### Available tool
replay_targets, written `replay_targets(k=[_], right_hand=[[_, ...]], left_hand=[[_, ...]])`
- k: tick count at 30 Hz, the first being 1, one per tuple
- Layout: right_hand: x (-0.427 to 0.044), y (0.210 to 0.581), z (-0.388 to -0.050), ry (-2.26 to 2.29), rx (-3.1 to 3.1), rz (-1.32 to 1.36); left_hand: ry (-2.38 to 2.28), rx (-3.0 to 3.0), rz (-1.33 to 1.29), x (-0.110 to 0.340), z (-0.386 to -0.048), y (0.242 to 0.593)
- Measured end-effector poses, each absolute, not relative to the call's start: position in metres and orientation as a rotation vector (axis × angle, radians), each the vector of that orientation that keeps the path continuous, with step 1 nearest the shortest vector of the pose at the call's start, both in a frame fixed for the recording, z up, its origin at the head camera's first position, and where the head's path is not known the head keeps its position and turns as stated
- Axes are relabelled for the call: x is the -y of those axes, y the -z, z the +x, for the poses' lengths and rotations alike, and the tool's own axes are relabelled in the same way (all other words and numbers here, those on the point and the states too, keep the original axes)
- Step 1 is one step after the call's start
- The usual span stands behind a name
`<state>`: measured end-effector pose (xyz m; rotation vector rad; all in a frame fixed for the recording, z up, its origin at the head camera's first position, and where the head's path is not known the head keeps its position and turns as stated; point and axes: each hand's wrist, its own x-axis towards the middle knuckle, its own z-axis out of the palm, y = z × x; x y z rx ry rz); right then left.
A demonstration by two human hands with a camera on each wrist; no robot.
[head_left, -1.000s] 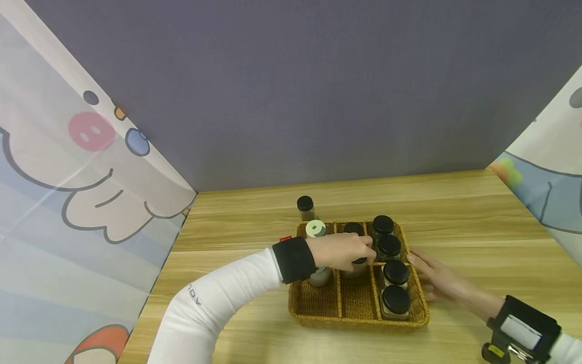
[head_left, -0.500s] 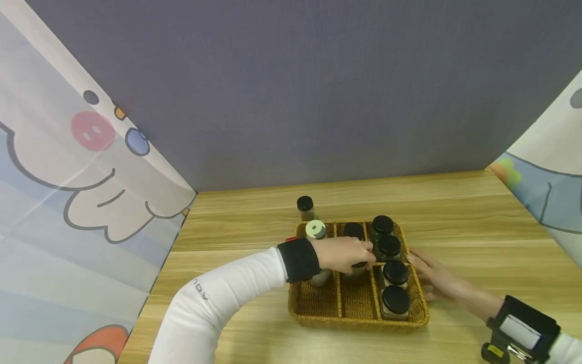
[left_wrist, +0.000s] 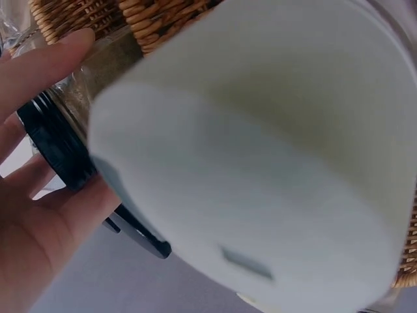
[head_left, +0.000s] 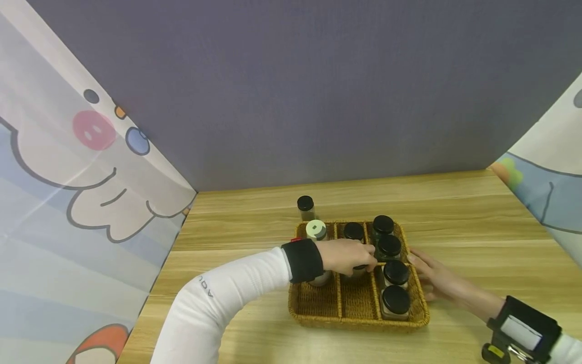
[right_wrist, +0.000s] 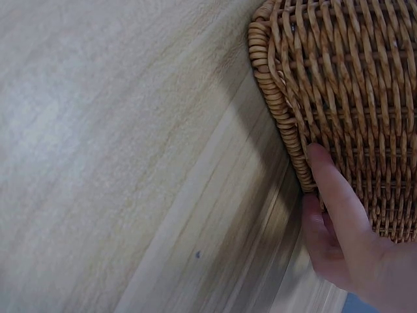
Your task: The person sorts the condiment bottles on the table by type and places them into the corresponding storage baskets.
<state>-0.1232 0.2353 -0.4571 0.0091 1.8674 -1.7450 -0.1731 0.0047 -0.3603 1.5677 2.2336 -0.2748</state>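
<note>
My left hand reaches over the wicker basket and grips a jar with a black lid and brown contents, thumb on one side and fingers on the other in the left wrist view. In the head view that jar, in the middle column, is mostly hidden under the hand. A white-topped container stands in the left column beside my wrist; it looms large in the left wrist view. My right hand touches the basket's right outer wall with its fingers extended, as the right wrist view also shows.
Another black-lidded jar stands behind my left hand. Several black-lidded jars, including a front one, line the basket's right column. Outside, behind the basket's back left corner, stands a small black-capped jar. A grey panel rises behind the table.
My left forearm and hand have shifted slightly to the right, with the hand still over the middle column's jar. The right hand and basket stay where they were.
</note>
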Motion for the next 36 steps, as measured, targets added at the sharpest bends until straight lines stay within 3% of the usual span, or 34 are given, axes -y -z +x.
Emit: replay_targets(k=[36], right_hand=[[-0.2366,0.4572,-0.1234,1.756,-1.851,-0.003]], left_hand=[[0.397,-2.32,1.565,-0.0027,-0.1759,0.3653]])
